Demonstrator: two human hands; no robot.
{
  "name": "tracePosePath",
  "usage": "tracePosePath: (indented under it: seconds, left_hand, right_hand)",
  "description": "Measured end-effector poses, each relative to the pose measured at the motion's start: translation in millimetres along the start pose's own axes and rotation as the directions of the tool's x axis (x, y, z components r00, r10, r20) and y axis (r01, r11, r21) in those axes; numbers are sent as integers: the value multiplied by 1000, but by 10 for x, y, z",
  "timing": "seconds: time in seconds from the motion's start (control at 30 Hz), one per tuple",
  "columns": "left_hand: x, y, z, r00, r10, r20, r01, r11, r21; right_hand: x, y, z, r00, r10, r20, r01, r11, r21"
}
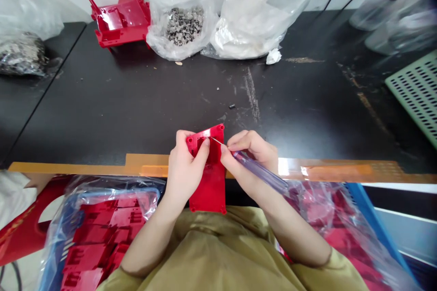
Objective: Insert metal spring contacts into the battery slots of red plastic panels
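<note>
A flat red plastic panel point(212, 188) stands on end in front of me, its lower part resting against my lap. My left hand point(186, 168) grips its upper left side, with the thumb over the face. My right hand point(249, 154) holds a screwdriver with a clear purple handle point(259, 171). The thin steel shaft point(216, 141) reaches across to the top of the panel, and its tip seems to touch the panel near my left thumb. The exact spot is hidden by my fingers.
On the black table are a red plastic housing point(120, 20), a bag of small metal parts point(184, 27), a white plastic bag point(249, 22) and a green perforated mat point(418, 95). Orange tape point(146, 166) lines the near edge. Bagged red parts in a blue crate point(102, 232) sit below.
</note>
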State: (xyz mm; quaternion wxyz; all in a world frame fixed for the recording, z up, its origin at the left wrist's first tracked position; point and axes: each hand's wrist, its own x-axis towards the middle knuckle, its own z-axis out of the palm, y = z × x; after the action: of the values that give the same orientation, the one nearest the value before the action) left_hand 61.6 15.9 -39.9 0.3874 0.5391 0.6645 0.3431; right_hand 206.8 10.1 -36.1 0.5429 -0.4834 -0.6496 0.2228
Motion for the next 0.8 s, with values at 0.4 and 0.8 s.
tracePosePath:
  seconds: [0.4,0.8]
  left_hand:
    - [6,-1,-7,999,7,39,-7,1000,-8]
    - [6,-20,-4,998,33,60,-33,999,-11]
  right_hand:
    - [96,-23,-122,982,-25,188,46,993,-106]
    - [306,-3,-202,931,-5,365,45,994,-100]
